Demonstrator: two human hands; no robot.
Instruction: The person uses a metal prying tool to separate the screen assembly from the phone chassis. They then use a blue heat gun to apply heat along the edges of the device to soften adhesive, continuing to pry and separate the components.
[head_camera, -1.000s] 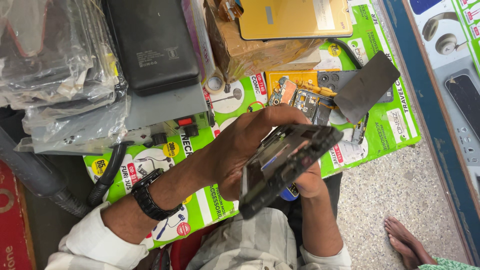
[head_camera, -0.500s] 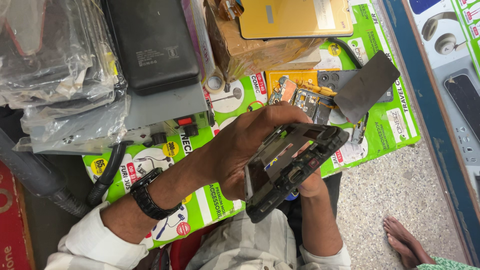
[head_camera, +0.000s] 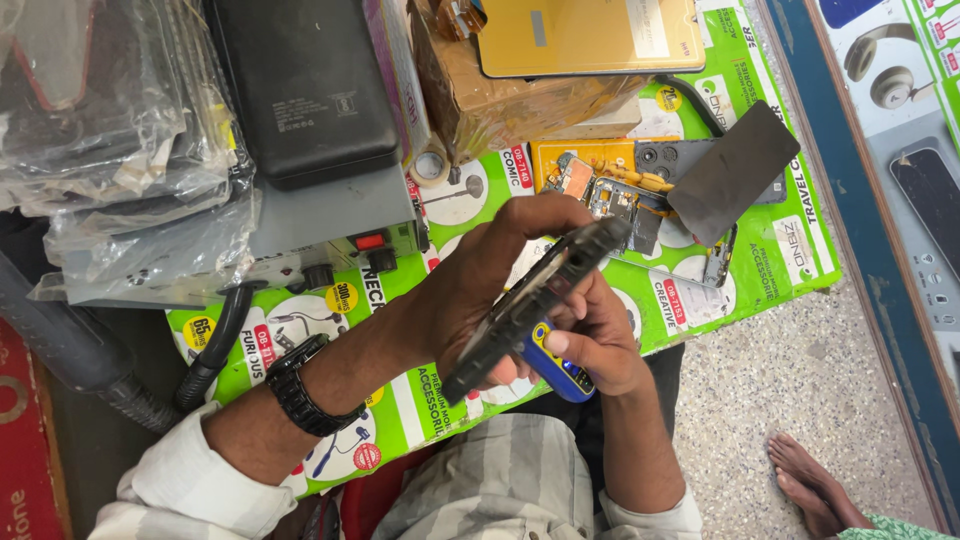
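My left hand (head_camera: 470, 280) grips a dark opened phone body (head_camera: 535, 300), now turned nearly edge-on to the camera. My right hand (head_camera: 590, 335) sits just beneath it, wrapped around a blue and yellow screwdriver handle (head_camera: 555, 368); its tip is hidden behind the phone. A black wristwatch (head_camera: 305, 388) is on my left wrist. Both hands hover over the green printed mat (head_camera: 790, 250).
An opened phone with exposed boards (head_camera: 600, 185) and a dark back cover (head_camera: 730, 170) lie on the mat. A gold phone (head_camera: 590, 35) rests on a brown box. A black power bank (head_camera: 300, 90), grey power unit, plastic bags (head_camera: 110, 150) and hose stand left. Someone's bare foot (head_camera: 810, 485) is lower right.
The phone body has rotated in my left hand from showing its open inside to nearly edge-on. The right hand stays below it.
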